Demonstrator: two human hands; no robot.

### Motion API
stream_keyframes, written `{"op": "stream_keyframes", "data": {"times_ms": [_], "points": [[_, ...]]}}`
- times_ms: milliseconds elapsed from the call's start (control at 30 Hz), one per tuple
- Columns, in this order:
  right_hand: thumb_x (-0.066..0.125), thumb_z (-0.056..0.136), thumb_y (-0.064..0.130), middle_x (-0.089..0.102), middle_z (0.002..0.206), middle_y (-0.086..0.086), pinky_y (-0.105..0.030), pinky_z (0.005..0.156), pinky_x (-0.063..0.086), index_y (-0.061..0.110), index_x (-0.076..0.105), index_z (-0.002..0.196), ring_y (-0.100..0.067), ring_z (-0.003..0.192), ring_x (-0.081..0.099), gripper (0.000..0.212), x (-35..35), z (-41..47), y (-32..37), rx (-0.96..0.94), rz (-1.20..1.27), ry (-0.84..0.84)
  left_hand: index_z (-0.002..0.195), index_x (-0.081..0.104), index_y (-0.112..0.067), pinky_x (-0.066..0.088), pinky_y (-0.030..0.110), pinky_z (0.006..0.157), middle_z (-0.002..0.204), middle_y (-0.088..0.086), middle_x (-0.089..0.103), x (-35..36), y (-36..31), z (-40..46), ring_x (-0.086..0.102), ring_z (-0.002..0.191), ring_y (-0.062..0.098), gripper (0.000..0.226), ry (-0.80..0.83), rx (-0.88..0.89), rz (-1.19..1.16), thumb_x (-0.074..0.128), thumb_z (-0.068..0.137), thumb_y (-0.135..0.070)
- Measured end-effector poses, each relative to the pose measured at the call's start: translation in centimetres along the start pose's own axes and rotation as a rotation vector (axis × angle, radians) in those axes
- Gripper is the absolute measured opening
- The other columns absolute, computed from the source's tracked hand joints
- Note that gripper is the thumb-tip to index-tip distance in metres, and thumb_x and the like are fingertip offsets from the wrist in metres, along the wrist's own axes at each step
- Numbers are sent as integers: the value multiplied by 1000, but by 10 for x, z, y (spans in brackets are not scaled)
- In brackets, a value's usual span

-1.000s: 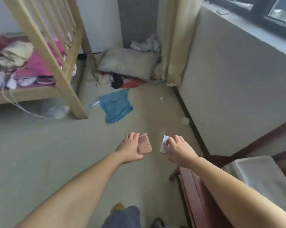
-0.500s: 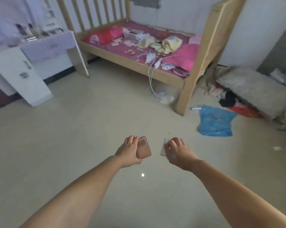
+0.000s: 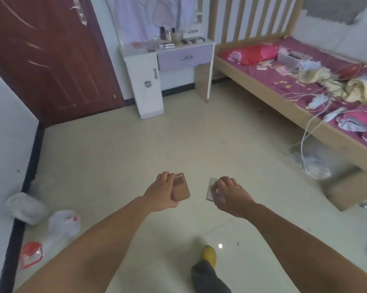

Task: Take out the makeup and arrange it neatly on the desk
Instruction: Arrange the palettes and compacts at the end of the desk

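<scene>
A: Well short of the white and lilac bench [image 3: 167,52], above the pale tiled floor [image 3: 123,157], what is being carried?

B: A rose-brown makeup compact [image 3: 180,187] is gripped in the left hand [image 3: 163,190], fingers curled over its far edge and thumb beneath. A thin clear makeup case [image 3: 210,188] is pinched in the right hand [image 3: 230,194], fingertips bent over its top.

A: And on the bench itself?

B: Bottles [image 3: 167,34] and flat palettes [image 3: 192,40] are seen along its top, beneath the mirror; details are blurred. A wooden bed [image 3: 284,96] with a magenta cover is set just right of the bench, a dark red door [image 3: 49,60] to its left.
</scene>
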State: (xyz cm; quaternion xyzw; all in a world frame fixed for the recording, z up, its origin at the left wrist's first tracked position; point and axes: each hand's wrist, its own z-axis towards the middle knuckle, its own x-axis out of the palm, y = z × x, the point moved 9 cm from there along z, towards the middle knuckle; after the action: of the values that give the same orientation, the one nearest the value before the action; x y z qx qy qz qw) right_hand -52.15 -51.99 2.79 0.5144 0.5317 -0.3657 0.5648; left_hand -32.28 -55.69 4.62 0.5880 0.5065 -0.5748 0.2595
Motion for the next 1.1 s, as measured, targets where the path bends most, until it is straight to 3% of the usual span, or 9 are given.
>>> {"op": "stream_keyframes", "data": {"times_ms": [333, 600, 1100], "points": [[52, 80, 38, 47, 124, -3, -34, 93, 45, 19, 48, 119, -27, 121, 42, 44, -24, 277, -8, -185, -39, 31, 137, 29, -12, 38, 31, 98, 134, 7, 32, -82, 137, 177, 33, 125, 24, 78, -72, -171, -54, 67, 75, -37], [61, 81, 35, 43, 128, -4, -33, 91, 45, 17, 47, 122, -26, 119, 41, 47, -61, 477, -3, -259, 8, 90, 138, 28, -12, 38, 29, 99, 135, 6, 32, -141, 240, 315, 33, 125, 23, 78, -104, -276, -105, 67, 76, -38], [65, 80, 32, 44, 127, -5, -31, 90, 45, 17, 50, 118, -26, 116, 43, 44, -118, 887, 9, -191, 81, 41, 137, 29, -11, 41, 32, 95, 130, 6, 34, -298, 468, 643, 35, 121, 23, 79, -96, -214, -106, 69, 74, -37]]}}
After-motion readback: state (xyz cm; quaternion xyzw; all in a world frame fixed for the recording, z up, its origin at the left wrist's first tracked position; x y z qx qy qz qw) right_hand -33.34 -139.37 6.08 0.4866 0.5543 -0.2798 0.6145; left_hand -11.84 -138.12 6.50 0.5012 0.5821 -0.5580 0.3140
